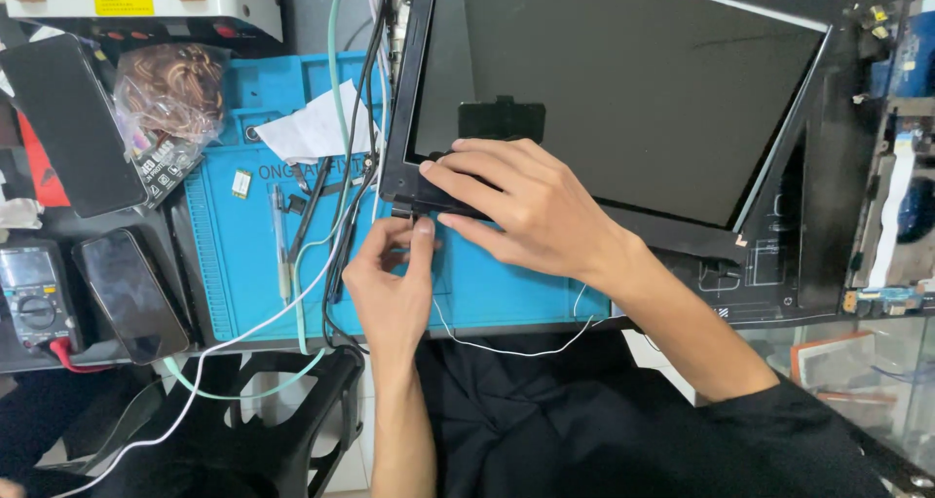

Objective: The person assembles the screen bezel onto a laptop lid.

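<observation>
Blue silicone repair mat (pixel 487 298) carrying a detached laptop screen panel (pixel 623 99) at its right edge, the right hand (pixel 526 206) lying flat-fingered over the panel's lower-left corner to steady it while the left hand (pixel 394 284) pinches the hinge bracket (pixel 402 209) there.
</observation>
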